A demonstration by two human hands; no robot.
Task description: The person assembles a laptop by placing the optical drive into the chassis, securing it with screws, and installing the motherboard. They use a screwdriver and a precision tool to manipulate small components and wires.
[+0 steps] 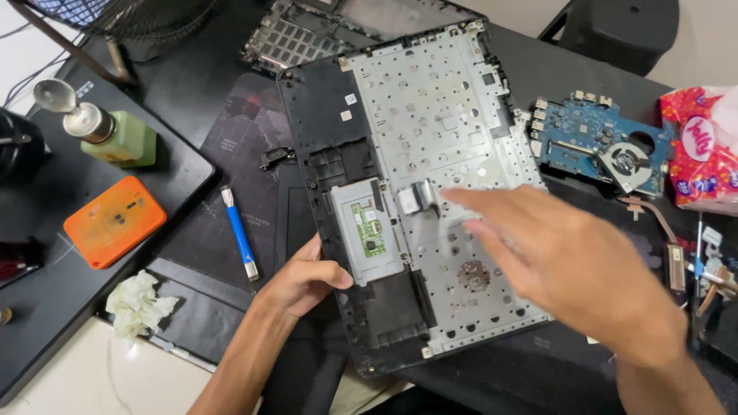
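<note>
A black laptop palmrest shell [323, 107] lies face down on the dark mat, its silver keyboard backplate [438, 115] and the grey touchpad module [367, 240] with a small green board showing. My left hand [304, 278] grips the shell's near left edge, thumb on its inner side beside the touchpad. My right hand [561, 265] hovers over the backplate's near right part, fingers spread and blurred, index finger pointing toward a silver ribbon cable [419, 196]. It holds nothing.
A blue motherboard with fan [603, 146] lies to the right, a copper heatpipe [661, 230] and a pink-red packet [703, 150] beyond. On the left lie a blue-handled tool [240, 234], orange pad [114, 220], green pump bottle [115, 134] and crumpled tissue [140, 303]. Another laptop part [304, 38] lies behind.
</note>
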